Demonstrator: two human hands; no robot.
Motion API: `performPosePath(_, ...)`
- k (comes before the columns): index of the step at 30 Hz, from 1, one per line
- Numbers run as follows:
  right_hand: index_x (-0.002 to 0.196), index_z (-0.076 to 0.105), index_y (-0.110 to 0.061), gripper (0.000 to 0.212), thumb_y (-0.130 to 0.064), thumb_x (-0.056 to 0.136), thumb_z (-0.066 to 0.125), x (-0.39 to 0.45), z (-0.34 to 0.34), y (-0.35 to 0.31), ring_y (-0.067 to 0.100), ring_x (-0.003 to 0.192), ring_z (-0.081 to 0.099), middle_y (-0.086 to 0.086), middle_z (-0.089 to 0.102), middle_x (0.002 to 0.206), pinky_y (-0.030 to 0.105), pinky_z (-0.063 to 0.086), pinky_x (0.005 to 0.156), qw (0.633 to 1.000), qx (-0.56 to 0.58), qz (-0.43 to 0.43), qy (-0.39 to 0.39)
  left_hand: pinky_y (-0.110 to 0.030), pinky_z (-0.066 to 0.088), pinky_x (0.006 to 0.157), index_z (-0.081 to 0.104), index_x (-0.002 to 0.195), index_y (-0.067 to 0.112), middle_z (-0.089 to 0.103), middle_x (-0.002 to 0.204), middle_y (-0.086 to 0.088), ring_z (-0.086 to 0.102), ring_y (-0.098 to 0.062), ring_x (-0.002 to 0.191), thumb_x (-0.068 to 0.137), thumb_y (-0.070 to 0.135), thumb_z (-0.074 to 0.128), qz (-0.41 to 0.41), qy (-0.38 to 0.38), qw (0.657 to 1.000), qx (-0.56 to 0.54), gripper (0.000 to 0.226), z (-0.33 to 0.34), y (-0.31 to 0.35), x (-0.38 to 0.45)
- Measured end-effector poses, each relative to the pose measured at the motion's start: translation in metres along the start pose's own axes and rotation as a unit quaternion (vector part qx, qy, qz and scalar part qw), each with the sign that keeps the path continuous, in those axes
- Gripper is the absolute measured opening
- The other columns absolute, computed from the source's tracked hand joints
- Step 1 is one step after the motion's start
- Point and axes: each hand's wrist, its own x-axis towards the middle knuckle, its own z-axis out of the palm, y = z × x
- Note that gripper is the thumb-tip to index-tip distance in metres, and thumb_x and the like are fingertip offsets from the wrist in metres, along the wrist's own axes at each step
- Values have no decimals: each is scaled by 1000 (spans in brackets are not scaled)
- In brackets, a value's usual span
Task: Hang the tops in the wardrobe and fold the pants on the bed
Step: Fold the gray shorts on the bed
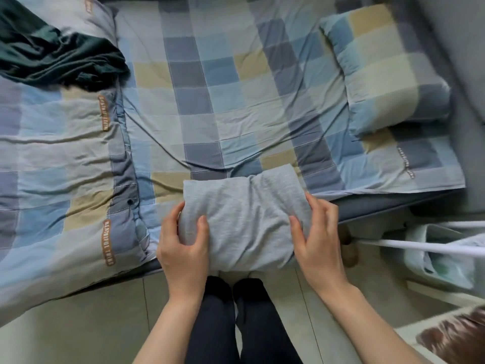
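On bed (236, 101), both hands grip seemingly folded pants (244, 219).

one view only, worn on the head, looking steeply down and forward from above the near edge of the bed (236, 101). it sits close: the person's forearms and legs fill the bottom, the bed's far edge meets the top, and wide-angle bending curves the sides.

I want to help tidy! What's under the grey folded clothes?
The far part of the grey folded clothes lies on the checked bedsheet; the near part overhangs the bed's edge. Anything beneath is hidden.
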Motion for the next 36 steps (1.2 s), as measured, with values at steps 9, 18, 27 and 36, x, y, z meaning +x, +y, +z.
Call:
performPosePath(9,135,46,-4,48,-26,93,53,-51,-79,-44,8,110,47,4,41,124,4,29,98,991,8,75,110,-3,35,91,61,122,6,52,108,-3,49,-3,96,83,4,73,143,-92,985,22,40,-32,80,-26)
performPosePath(18,132,48,-8,41,-23,94,52,-116,-89,-90,-5,108,43,-6,39,121,1,28,95,946,8,182,266,-4,39,86,63,120,9,55,111,3,52,-1,98,82,9,75,235,-252,939,9,40,-42,105,-16)
performPosePath(27,128,51,-7,38,-23,93,53,-219,-104,-100,2,103,46,-5,41,115,0,33,89,862,-16,318,395,-12,38,82,62,122,20,52,113,14,53,-2,97,83,11,73,311,-431,847,29,42,-30,122,-78)
performPosePath(36,123,54,-4,35,-18,91,58,-385,-149,-84,3,99,49,0,47,111,1,38,85,712,-84,437,543,-12,38,99,63,126,20,56,124,16,50,6,112,85,8,71,372,-603,706,-1,43,-17,137,-254)
